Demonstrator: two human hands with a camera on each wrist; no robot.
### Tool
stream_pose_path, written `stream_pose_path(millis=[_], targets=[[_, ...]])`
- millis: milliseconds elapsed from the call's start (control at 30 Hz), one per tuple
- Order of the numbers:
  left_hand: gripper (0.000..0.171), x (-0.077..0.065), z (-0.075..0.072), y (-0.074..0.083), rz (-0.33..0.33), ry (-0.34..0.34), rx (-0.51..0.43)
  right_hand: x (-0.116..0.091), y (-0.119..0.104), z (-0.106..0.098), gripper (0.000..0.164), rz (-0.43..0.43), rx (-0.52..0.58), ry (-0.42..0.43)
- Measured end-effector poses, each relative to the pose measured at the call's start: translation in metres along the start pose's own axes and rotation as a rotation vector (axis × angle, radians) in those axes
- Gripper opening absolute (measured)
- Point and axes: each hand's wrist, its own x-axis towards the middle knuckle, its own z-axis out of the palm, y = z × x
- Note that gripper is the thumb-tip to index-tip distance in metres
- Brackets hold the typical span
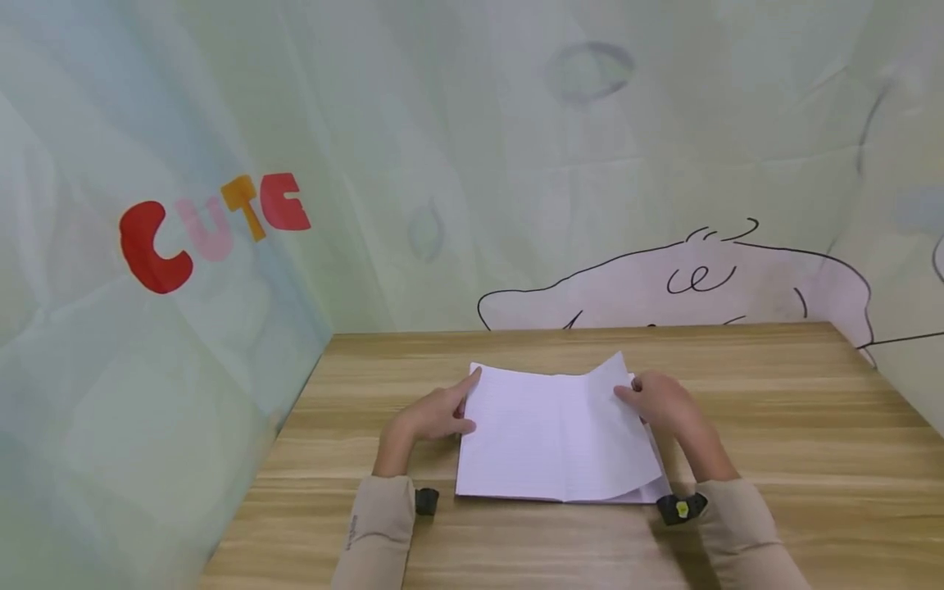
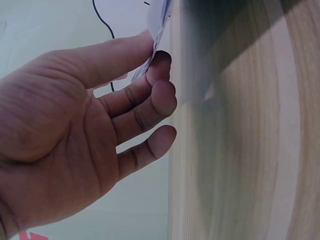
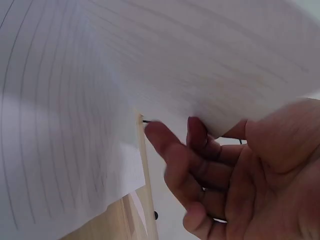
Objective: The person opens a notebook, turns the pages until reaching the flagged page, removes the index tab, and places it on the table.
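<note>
An open notebook [image 1: 512,434] with white lined pages lies on the wooden table in front of me. My left hand [image 1: 435,412] grips its left edge; in the left wrist view the thumb [image 2: 117,57] and a fingertip pinch the stack of sheets, while the other fingers are bent and free. On the right side a single page [image 1: 618,447] is lifted and curved, its upper corner raised. My right hand [image 1: 666,403] pinches this page near its outer edge, and the right wrist view shows the lined sheet [image 3: 200,55] arching above the fingers [image 3: 177,165].
The wooden table [image 1: 369,369] reaches back to a pale printed curtain [image 1: 442,164] with a cartoon outline. Coloured letters [image 1: 155,246] mark the curtain on the left. Dark wrist straps [image 1: 682,509] sit at both beige sleeves [image 1: 379,524].
</note>
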Motion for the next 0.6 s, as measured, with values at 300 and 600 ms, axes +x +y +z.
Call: stream_pose_path(millis=[300,600], targets=[[0.084,0.0008,-0.0005,-0.0011,0.004,-0.005,0.008,0.0016,0.0004,-0.0078,0.044,-0.05,0.351,-0.12],[0.085,0.0011,-0.0011,-0.001,0.014,-0.013,-0.007,0.0026,-0.0043,-0.0072,0.048,-0.055,0.544,-0.203]])
